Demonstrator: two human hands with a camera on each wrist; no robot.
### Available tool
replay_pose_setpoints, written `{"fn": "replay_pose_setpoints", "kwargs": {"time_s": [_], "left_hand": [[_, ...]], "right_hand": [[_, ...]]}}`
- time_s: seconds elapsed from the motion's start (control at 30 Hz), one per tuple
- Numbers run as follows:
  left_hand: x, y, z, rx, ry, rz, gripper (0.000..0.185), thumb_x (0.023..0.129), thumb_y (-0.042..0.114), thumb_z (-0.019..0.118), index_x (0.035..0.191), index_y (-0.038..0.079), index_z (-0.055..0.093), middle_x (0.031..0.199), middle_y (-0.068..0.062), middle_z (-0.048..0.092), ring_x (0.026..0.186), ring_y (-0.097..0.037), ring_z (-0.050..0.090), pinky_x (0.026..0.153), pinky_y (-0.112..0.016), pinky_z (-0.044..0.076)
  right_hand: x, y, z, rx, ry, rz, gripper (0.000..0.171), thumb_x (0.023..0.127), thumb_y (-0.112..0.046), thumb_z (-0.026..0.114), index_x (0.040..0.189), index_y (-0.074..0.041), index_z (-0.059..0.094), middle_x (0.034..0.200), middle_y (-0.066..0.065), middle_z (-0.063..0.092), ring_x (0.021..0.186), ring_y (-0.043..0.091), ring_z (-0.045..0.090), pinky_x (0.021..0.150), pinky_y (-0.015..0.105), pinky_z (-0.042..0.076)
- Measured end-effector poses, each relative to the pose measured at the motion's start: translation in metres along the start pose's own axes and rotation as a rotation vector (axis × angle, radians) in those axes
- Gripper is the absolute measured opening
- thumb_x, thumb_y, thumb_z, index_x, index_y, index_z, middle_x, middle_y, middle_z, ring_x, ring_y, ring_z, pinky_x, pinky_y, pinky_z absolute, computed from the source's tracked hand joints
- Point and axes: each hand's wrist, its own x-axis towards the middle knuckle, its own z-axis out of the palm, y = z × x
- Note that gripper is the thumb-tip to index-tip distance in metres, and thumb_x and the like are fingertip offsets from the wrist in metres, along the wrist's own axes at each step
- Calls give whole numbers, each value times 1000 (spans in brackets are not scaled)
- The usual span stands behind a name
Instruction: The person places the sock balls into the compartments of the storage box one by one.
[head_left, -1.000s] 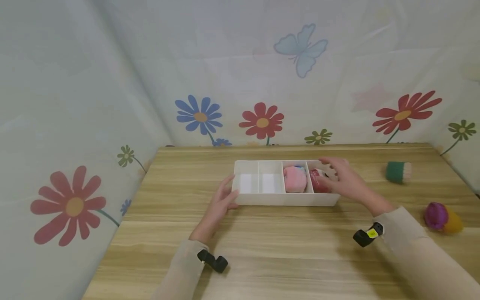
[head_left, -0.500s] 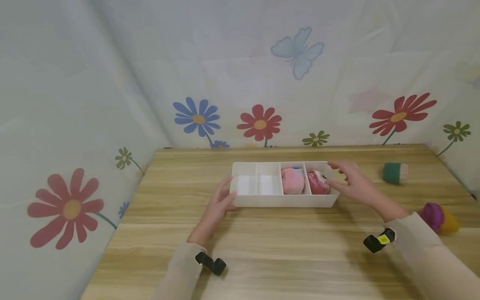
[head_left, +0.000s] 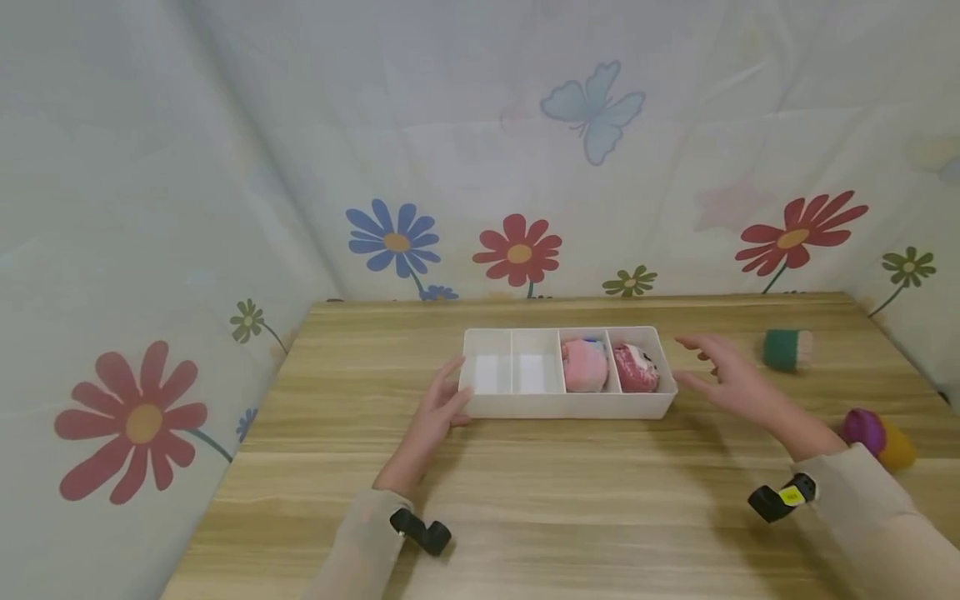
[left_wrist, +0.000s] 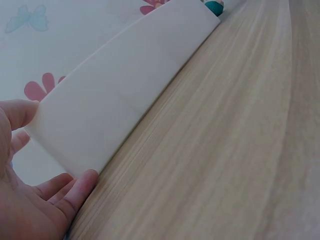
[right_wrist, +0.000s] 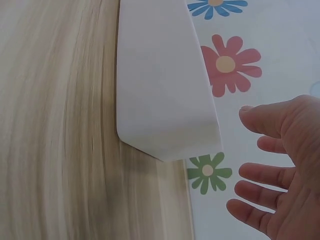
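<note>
A long white divided box [head_left: 570,407] rests on the wooden table. My left hand [head_left: 435,403] grips its left end, with the thumb [left_wrist: 22,114] at the upper corner and a fingertip at the lower one. The two left compartments hold nothing. A pink soft bundle [head_left: 586,367] lies in the third compartment, and a red-and-white soft bundle [head_left: 636,369] fills much of the rightmost one. Just off the box's right end, my right hand [head_left: 731,379] hovers with its fingers spread loosely and nothing in them. In the right wrist view its fingers [right_wrist: 265,172] are apart from the box.
Right of the box lie a green soft bundle [head_left: 782,350] with a pale end and, nearer, a purple-and-yellow bundle [head_left: 877,437], partly behind the right sleeve. A flower-printed cloth backdrop [head_left: 435,125] rises along the table's back edge and left side.
My right hand has drawn back rightward from the red-and-white bundle, out past the box's end. That bundle stays in the rightmost compartment. The left hand keeps its place on the box.
</note>
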Motion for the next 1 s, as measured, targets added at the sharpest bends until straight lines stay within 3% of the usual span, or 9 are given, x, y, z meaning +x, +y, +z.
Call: {"fn": "replay_pose_setpoints", "kwargs": {"time_s": [0.3, 0.6, 1.0], "left_hand": [[-1, 0, 2, -17, -13, -16, 57, 96, 26, 53, 146, 23, 27, 132, -21, 40, 107, -26, 50, 86, -50, 46], [-14, 24, 4, -9, -41, -17, 56, 97, 19, 50, 147, 15, 24, 132, -26, 37, 110, -29, 47, 89, -54, 42], [-12, 26, 4, 13, -42, -32, 55, 97, 21, 50, 147, 18, 25, 134, -23, 37, 112, -31, 46, 90, -54, 42]], "right_hand": [[-15, 7, -2, -17, 15, 37, 55, 88, -20, 66, 131, 4, 43, 125, 26, 46, 104, 42, 45, 77, 59, 45], [-27, 13, -9, -42, 34, 30, 55, 88, -20, 66, 131, 5, 43, 124, 27, 47, 103, 43, 46, 76, 59, 45], [-41, 21, -23, -59, 54, 86, 57, 89, -23, 64, 132, 6, 41, 122, 28, 45, 103, 43, 44, 76, 61, 43]]}}
